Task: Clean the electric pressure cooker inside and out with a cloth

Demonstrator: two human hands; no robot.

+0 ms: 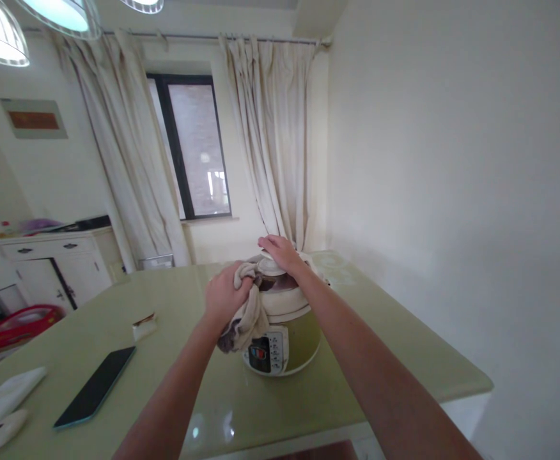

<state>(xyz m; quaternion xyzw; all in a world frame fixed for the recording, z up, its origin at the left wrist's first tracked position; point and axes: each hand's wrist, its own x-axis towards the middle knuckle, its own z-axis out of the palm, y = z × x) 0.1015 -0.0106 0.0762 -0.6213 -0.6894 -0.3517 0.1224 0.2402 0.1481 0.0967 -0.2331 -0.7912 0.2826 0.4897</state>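
Observation:
A green and white electric cooker (303, 338) stands on the table, its control panel (268, 350) facing me to the left. My left hand (227, 292) grips a crumpled, greyish cloth (248, 322) against the cooker's upper left side. Part of the cloth hangs down over the edge of the panel. On top of the cooker, my right hand (282, 252) is closed over the handle of the lid (284, 282). The fingertips on the far side of the handle are partly hidden.
On the green tabletop (165, 294) to the left lie a dark phone (95, 386), a white flat object (9, 396), a white rounded mouse-like object (4, 431) and a small white packet (144, 327). A wall (452, 191) borders the right side. Curtains (280, 140) hang behind.

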